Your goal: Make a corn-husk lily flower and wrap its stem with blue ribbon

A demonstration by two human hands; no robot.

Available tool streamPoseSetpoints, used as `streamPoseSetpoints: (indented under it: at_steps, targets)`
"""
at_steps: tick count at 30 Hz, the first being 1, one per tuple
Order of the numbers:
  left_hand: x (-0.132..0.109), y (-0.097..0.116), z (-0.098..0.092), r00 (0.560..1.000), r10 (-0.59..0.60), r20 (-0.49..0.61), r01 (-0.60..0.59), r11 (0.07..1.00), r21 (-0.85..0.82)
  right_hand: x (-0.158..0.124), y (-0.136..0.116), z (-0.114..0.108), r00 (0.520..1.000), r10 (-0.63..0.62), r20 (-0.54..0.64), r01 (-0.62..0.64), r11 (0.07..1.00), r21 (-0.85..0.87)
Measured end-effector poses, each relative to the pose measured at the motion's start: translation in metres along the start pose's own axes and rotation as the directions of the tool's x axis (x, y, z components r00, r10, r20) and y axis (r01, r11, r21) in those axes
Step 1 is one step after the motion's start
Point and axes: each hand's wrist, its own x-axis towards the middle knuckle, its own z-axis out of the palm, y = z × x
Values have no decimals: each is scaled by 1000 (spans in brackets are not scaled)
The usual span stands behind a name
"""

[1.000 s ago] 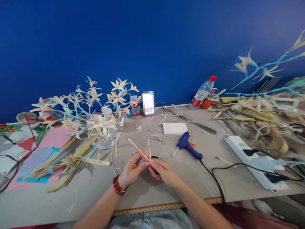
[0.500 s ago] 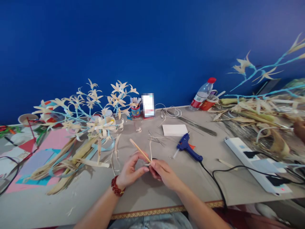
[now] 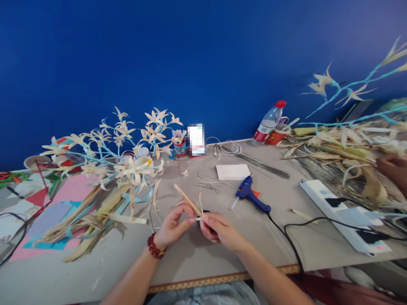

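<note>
My left hand (image 3: 173, 225), with a red bead bracelet on the wrist, and my right hand (image 3: 218, 228) meet over the grey table (image 3: 197, 254). Both pinch the lower end of a thin wooden stick (image 3: 187, 199) that slants up to the left. A pale husk strip (image 3: 200, 202) stands up at the pinch, pressed against the stick by my right fingertips. A dark round object lies partly hidden under my right hand.
A blue glue gun (image 3: 251, 196) with a black cord lies right of my hands, a white power strip (image 3: 337, 216) further right. Husk flowers on blue stems (image 3: 127, 148) fill the left. Another person's hand (image 3: 394, 167) reaches into the dried husks at the far right.
My hands stayed pinched on the stick and strip, shifting only slightly. Another person's hand came into view at the right edge and moved further in.
</note>
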Motion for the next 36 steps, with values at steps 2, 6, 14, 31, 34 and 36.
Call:
streamPoseSetpoints:
  at_steps: [2,6,14,31,34,36]
  targets:
    - [1,3,2,1000,4,-15,-3,1000,21,0,1,0,997,-55,-46,48,988,-148]
    - [3,5,7,999,2,-32,2,989,151,1,3,1,995,-90,-49,76,967,-242]
    - [3,2,-1,998,48,-36,-45,995,85,-1,-5,1,996,72,49,-78,987,141]
    - [6,9,2,997,28,-65,-20,993,117,-1,-7,-8,997,56,58,-67,974,215]
    - [6,10,4,997,18,-72,-13,997,74,-1,-7,-9,999,44,9,-45,986,161]
    - [6,9,6,997,0,-80,5,998,57,0,-5,-7,999,31,-26,-30,997,66]
